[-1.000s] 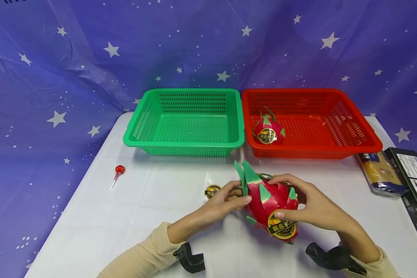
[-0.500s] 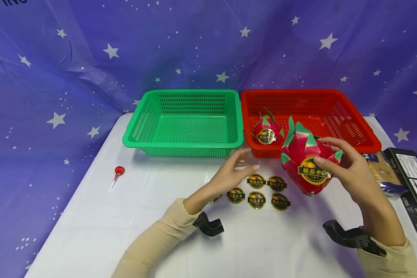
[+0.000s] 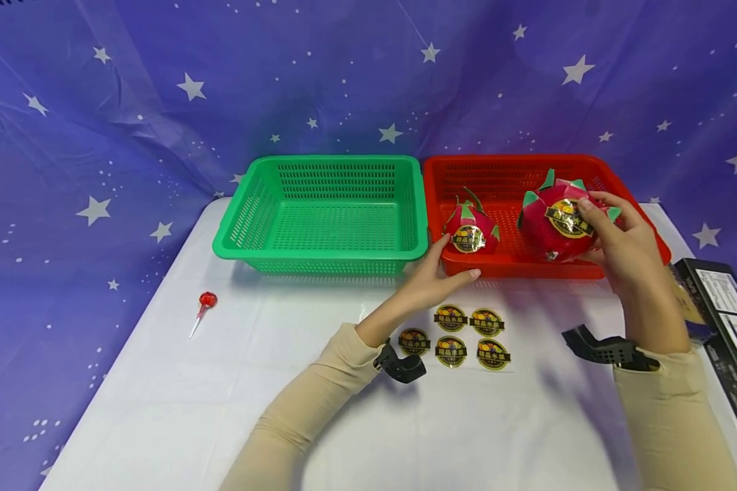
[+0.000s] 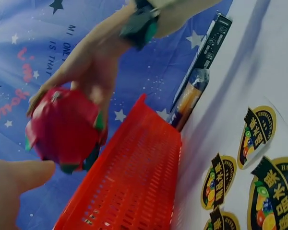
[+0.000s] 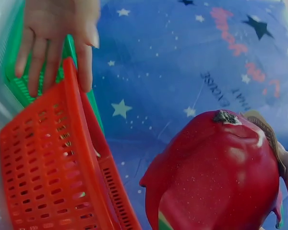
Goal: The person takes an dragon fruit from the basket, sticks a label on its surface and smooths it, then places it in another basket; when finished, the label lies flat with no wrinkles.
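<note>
A large dragon fruit (image 3: pixel 549 228) with a black and gold sticker on its skin is in my right hand (image 3: pixel 629 249). Thumb and fingers grip it from its right side, over the red basket (image 3: pixel 528 268). In the right wrist view its stem end (image 5: pixel 225 116) faces the camera. My left hand (image 3: pixel 432 276) reaches to the near left corner of the red basket, fingers straight and holding nothing. Just beyond those fingertips, a second, smaller dragon fruit (image 3: pixel 470 225) with a similar sticker lies inside that basket.
Left of the red basket stands a green basket (image 3: pixel 319 256). Several fruit stickers (image 3: pixel 451 351) lie on the white table in front. A lollipop (image 3: pixel 205 303) lies at the left. A black box (image 3: pixel 725 320) and a yellow packet (image 4: pixel 189 98) are at the right.
The dragon fruit, first held in both hands over the stickers, has moved back and right in my right hand alone. My left hand has let go and moved to the red basket's near corner.
</note>
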